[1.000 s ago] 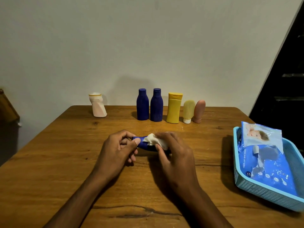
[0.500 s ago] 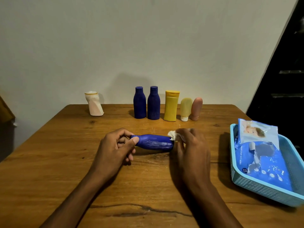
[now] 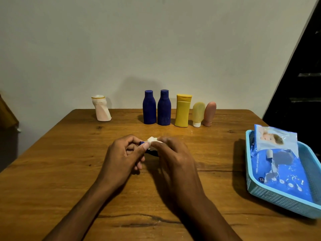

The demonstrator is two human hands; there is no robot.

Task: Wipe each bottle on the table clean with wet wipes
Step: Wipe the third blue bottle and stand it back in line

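Both hands (image 3: 121,157) (image 3: 175,162) grip blue bottle (image 3: 142,143), wipe (image 3: 152,140) over it, long axis left-right.

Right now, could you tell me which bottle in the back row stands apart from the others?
The white bottle, alone at the left; the two blue bottles, yellow bottle and two tubes stand together.
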